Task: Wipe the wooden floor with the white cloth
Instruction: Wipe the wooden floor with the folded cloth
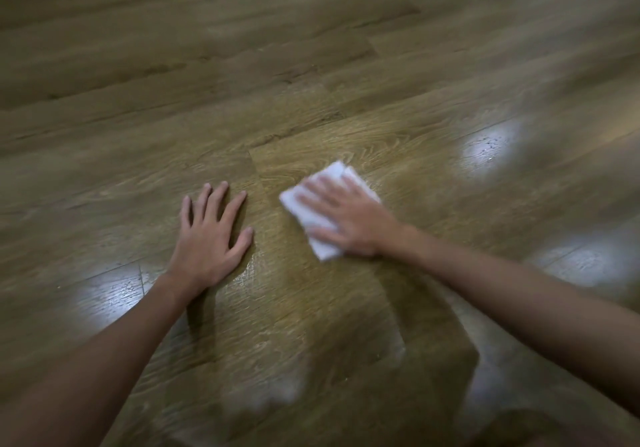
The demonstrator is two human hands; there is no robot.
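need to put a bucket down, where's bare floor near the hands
Bare wooden floor lies beyond both hands and left of the left hand. Between that hand and the white cloth under the right hand the gap is narrow.

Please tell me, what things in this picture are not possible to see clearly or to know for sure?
Head view only:
1. Middle of the white cloth: covered by the right hand, so its folds there are hidden.
2. The right hand's fingers: smeared by motion blur.
3. Floor under the left hand: hidden by the flat palm.
4. Far wooden floor: blurred, dirt cannot be judged.
5. Both arms: cut off by the bottom and right edges.
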